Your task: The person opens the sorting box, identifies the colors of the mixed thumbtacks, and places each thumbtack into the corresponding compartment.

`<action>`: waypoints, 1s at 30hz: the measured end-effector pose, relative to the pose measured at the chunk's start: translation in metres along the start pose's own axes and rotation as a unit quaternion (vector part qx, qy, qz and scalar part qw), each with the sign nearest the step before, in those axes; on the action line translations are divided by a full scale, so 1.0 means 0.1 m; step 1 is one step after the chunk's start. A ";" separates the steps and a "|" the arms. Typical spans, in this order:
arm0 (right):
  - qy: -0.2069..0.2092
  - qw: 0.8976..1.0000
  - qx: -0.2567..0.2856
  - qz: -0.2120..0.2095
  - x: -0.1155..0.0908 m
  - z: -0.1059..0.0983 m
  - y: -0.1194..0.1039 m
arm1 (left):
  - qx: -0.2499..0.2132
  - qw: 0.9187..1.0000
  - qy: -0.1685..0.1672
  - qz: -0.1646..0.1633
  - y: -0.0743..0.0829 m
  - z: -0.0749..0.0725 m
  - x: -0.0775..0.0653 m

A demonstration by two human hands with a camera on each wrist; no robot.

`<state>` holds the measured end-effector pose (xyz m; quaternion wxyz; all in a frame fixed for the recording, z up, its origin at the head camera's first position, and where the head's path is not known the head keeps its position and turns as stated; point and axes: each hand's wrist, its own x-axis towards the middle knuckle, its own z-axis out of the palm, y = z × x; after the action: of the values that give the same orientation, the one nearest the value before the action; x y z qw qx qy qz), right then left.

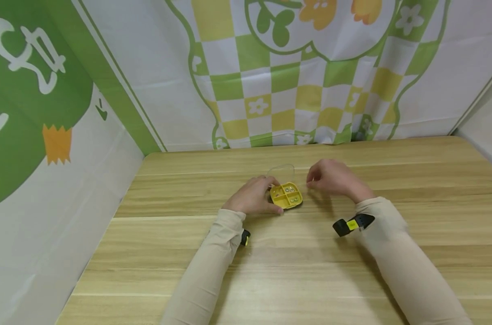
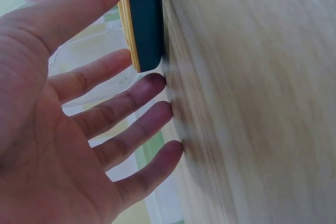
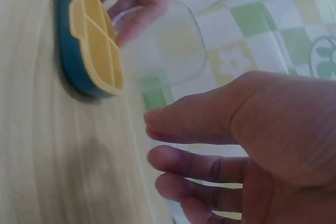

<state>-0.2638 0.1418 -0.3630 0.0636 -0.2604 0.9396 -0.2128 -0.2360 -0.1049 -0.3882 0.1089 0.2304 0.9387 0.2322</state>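
Observation:
A small pill-organizer-style box (image 1: 282,202) with a yellow divided insert and a dark teal base (image 2: 145,22) lies on the table. Its clear lid (image 3: 181,45) stands open toward the back. Small shiny pieces (image 1: 293,199) sit in some of its compartments, too tiny to identify. My left hand (image 1: 251,197) holds the box at its left side, thumb at the front edge and index finger at the back rim; the other fingertips touch the tabletop. To the right of the box hovers my right hand (image 1: 336,177), fingers loosely bent, thumb and index tips slightly apart with nothing visible between them.
The wood-grain table (image 1: 168,253) stretches around both arms. A checkered green, yellow and white cloth (image 1: 290,90) hangs along its back edge, and a printed green and white sheet (image 1: 67,180) covers the left side. Each wrist wears a black strap (image 1: 353,224).

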 end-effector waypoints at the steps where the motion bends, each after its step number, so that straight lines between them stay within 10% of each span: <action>1: -0.002 1.000 0.002 0.003 -0.01 -0.02 0.02 | 0.000 1.000 0.000 0.000 0.00 0.00 0.00; 30: -0.062 0.995 0.001 0.083 -0.19 -0.26 0.43 | 0.000 1.000 -0.001 0.003 0.02 -0.02 -0.01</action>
<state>-0.2732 0.1940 -0.3579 0.1397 -0.1944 0.9520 -0.1910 -0.2345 -0.1043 -0.3854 0.1097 0.2332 0.9378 0.2326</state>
